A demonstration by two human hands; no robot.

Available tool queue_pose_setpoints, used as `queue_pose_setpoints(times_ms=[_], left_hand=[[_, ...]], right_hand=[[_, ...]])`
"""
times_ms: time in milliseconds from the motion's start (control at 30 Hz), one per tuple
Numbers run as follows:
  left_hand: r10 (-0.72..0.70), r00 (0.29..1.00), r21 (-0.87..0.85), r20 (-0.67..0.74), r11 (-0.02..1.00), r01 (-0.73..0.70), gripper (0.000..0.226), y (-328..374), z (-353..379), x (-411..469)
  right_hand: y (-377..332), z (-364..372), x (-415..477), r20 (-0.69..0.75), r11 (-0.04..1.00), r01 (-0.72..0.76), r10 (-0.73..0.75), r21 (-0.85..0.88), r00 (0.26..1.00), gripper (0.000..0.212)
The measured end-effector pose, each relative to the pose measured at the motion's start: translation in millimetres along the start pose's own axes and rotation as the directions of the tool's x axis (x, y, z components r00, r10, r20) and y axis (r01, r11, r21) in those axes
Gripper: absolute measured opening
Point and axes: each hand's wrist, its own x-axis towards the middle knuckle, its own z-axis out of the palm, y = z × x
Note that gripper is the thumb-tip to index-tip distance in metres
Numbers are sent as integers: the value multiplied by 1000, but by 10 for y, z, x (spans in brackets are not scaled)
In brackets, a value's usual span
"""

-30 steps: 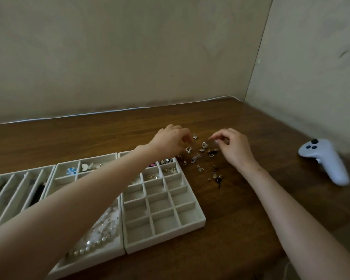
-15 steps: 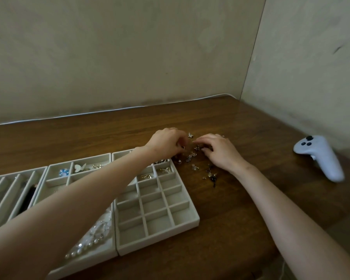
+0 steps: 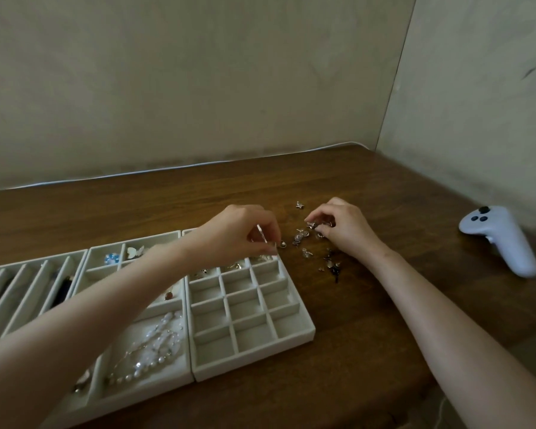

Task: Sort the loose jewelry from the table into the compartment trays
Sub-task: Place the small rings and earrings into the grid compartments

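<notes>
Hands, left (image 3: 237,233) and right (image 3: 344,228), pinch loose charms (image 3: 304,236).

We see a table (image 3: 369,320) of dark brown wood, its grain showing under a low, smooth sheen. The grid tray (image 3: 294,334) on it looks matt and soft, like pale velvety flocking. Just beyond the grid tray's far right corner, the loose charms (image 3: 304,239) are bright, polished silvery metal, as is the thin piece (image 3: 261,234) that the left hand (image 3: 239,233) pinches. Left of the grid tray, a bead strand (image 3: 149,357) gleams glossy and pearly. Well right of the grid tray, the controller (image 3: 505,243) is smooth white plastic. Behind the grid tray, the wall (image 3: 198,88) looks matt and mottled.
</notes>
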Motion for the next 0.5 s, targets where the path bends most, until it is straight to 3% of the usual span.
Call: queue_pose_setpoints(times_ms=[233,367,500], left_hand=[[35,993,147,110,988,-51,11,42,51,-173],[53,992,252,119,964,-82,10,85,85,-157],[43,988,333,145,939,-90,13,96,135,-134]], right_hand=[[-10,10,-9,-51,999,-9,7,-43,999,25],[12,-9,-9,-29,984,-92,89,-151,996,26],[10,-1,-10,-12,982,-126,126,-137,992,21]])
